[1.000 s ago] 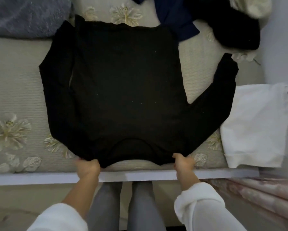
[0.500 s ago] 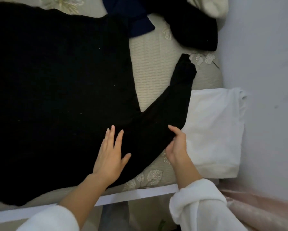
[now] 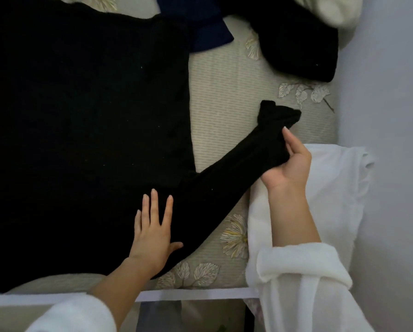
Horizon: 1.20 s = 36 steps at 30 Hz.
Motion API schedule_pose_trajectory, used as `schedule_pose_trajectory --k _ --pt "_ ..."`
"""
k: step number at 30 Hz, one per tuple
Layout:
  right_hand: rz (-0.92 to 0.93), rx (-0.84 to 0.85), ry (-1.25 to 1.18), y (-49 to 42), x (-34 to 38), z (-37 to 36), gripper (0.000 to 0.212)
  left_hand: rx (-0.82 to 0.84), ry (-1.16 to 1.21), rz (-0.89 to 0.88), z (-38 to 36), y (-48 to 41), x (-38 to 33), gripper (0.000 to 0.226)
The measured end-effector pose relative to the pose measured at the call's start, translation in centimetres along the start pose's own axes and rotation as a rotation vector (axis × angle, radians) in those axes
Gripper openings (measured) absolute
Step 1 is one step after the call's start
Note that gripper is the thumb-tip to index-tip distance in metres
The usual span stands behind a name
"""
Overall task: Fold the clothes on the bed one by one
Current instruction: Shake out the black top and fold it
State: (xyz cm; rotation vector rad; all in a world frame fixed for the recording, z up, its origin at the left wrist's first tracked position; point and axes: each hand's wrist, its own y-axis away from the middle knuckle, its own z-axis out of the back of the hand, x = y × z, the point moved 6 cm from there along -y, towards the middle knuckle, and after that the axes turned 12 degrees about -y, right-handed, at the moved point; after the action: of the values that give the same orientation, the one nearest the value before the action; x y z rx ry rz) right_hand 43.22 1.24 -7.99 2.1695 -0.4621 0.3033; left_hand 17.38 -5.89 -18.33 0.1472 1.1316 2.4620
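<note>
The right hand (image 3: 288,164) has its grip pinched on the sleeve (image 3: 224,178) of the black sweater (image 3: 81,116) just below the cuff, having slid up from mid-sleeve and raised it off the bed (image 3: 224,92). The left hand (image 3: 152,233) stays flat, fingers straight, pinning the shoulder area, so the sleeve fold seems under way. A folded white garment (image 3: 339,188) lies beneath the right wrist

Floral bed (image 3: 219,92) carries black sweater (image 3: 81,116), white garment (image 3: 332,188), navy garment (image 3: 205,29), black heap (image 3: 296,44).
</note>
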Motion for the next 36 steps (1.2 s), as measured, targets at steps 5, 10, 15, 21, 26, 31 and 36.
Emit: schedule_pose_trajectory --k 5,10,15,21,26,31,36 --pt "0.435 -0.232 0.267 3.3 1.7 -1.0 0.071 -0.004 -0.012 -0.021 0.3 0.1 -0.2 0.112" --pt "0.953 -0.036 1.126 5.0 -2.8 -9.3 0.060 -0.015 0.000 -0.066 -0.1 0.0 -0.2 0.111" --pt "0.696 0.867 1.768 4.9 -17.7 -14.0 0.069 -0.051 -0.046 -0.082 -1.0 -0.3 -0.1 0.082" --pt "0.053 1.052 2.232 2.2 -24.5 -5.0 0.064 -0.005 -0.183 -0.226 -2.1 0.8 -0.8 0.071" --pt "0.339 0.840 2.460 1.4 -20.6 1.2 0.070 -0.028 -0.278 -0.440 -2.9 2.8 -1.3 0.057" --pt "0.468 0.789 2.553 1.6 -18.4 4.1 0.074 -0.120 -0.251 -0.560 -2.4 4.0 -0.5 0.052" --pt "0.391 0.097 2.282 1.7 -14.0 6.7 0.064 -0.136 -0.271 -0.705 -2.7 5.0 1.6 0.057"
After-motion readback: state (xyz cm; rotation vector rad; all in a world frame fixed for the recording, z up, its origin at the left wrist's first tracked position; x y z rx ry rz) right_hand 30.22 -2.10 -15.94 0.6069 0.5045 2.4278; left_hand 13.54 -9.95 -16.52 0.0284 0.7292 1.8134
